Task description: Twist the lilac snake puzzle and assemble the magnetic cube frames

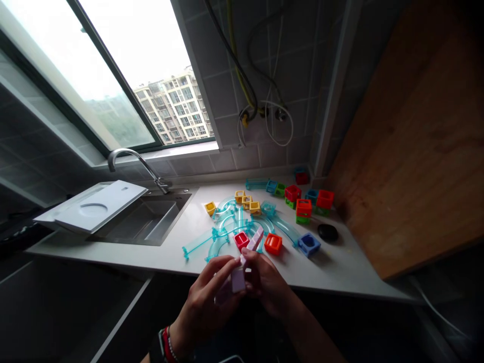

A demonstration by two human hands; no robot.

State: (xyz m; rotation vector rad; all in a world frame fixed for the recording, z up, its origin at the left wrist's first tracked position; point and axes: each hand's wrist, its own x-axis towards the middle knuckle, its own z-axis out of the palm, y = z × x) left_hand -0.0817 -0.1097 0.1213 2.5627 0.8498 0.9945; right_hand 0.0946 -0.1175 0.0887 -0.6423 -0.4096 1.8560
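Both my hands meet in front of the counter's front edge, around pale pink plastic toy pieces. My left hand is closed on a pink block, its fingers curled over the far side. My right hand pinches a long pink piece that points up and away over the counter. Whether the two pink parts are joined, I cannot tell; the fingers cover where they meet. Just beyond the fingertips sit a red cube and an orange cube.
Clear teal track pieces spread over the white counter. Yellow cubes lie behind them. Stacked red and green cubes, a blue cube and a black oval object are at right. Left are a sink and faucet.
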